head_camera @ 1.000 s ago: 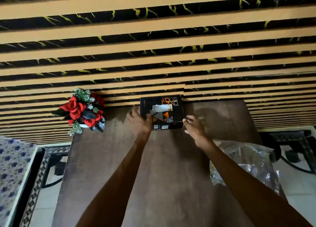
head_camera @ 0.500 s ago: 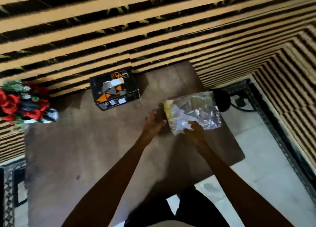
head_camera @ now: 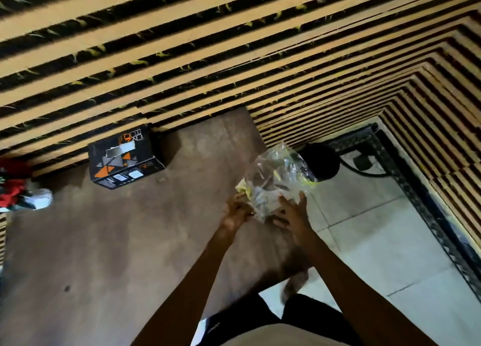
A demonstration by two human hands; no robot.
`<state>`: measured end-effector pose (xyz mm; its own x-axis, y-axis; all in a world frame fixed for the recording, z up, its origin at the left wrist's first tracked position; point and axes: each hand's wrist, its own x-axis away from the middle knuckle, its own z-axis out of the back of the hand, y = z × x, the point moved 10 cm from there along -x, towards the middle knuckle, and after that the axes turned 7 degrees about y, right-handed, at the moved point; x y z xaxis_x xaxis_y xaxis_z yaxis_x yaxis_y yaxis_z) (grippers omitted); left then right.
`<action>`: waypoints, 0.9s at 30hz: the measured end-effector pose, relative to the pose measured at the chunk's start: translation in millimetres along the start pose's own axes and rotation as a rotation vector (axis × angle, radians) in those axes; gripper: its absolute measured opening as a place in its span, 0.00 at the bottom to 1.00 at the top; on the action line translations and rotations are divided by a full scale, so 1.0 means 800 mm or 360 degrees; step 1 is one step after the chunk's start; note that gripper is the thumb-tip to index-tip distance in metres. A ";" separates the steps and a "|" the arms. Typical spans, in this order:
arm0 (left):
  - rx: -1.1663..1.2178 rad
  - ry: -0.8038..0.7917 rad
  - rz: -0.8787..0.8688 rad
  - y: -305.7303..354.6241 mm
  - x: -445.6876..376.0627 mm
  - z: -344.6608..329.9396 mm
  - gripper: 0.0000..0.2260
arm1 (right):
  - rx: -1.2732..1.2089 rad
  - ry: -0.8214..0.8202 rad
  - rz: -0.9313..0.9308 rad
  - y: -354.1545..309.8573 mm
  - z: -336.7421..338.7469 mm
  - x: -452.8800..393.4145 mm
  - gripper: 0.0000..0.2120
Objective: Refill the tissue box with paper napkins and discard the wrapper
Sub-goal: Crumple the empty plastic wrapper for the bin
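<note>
left hand [head_camera: 235,211] grip closed on clear napkin wrapper [head_camera: 276,183] | right hand [head_camera: 292,215] grip closed on its other side | wrapper up over right desk [head_camera: 117,241] edge | tissue box [head_camera: 123,157] at back by striped wall [head_camera: 208,46]

The crinkled clear plastic wrapper [head_camera: 273,184] I hold looks glossy, catching light in its folds. My brown wooden table [head_camera: 117,241] is matt and a little blotchy. The black cardboard tissue box with orange triangles [head_camera: 122,158] has a smooth, faintly shiny printed skin. The pale floor tiles [head_camera: 377,241] gleam.
</note>
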<state>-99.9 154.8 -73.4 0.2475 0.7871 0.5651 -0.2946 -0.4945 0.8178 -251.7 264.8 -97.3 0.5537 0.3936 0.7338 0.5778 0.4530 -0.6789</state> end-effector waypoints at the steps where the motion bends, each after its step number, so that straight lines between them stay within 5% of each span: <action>1: -0.0014 -0.0018 -0.0004 0.003 0.005 -0.025 0.14 | 0.0003 0.0018 0.0043 -0.022 0.021 -0.007 0.41; 4: -0.0135 -0.0098 -0.0054 0.007 0.011 -0.095 0.17 | 0.0268 0.0023 0.0258 -0.082 0.073 -0.031 0.47; 7: -0.0245 -0.0128 -0.0015 0.015 0.014 -0.149 0.19 | 0.0548 -0.0094 0.0398 -0.129 0.120 -0.061 0.33; 10: -0.0589 0.0153 -0.0439 0.066 -0.021 -0.177 0.42 | 0.0698 -0.0227 0.0438 -0.170 0.159 -0.083 0.20; 13: -0.0568 -0.0171 -0.0741 0.116 -0.020 -0.268 0.49 | 0.0834 -0.0335 0.0419 -0.200 0.188 -0.103 0.16; 16: -0.0569 -0.0636 -0.0693 0.141 -0.008 -0.355 0.39 | 0.1053 -0.0389 0.0512 -0.229 0.206 -0.119 0.15; 18: -0.0842 -0.0444 -0.0560 0.137 -0.027 -0.377 0.29 | 0.1110 -0.0390 0.0522 -0.243 0.217 -0.136 0.11; 21: -0.1009 -0.0054 -0.0571 0.152 -0.056 -0.396 0.17 | 0.0780 -0.0389 0.0160 -0.239 0.240 -0.167 0.06; 23: -0.0975 0.0038 -0.0576 0.156 -0.078 -0.416 0.14 | 0.0821 -0.0064 0.0286 -0.253 0.277 -0.203 0.18; 27: -0.1089 -0.0036 -0.0549 0.149 -0.122 -0.464 0.12 | 0.1763 0.0365 0.1142 -0.324 0.293 -0.216 0.52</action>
<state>-501.7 155.6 -71.7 0.4460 0.8440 0.2980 -0.7012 0.1225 0.7023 -637.5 266.9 -43.0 0.6782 0.7231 0.1311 -0.6078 0.6523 -0.4529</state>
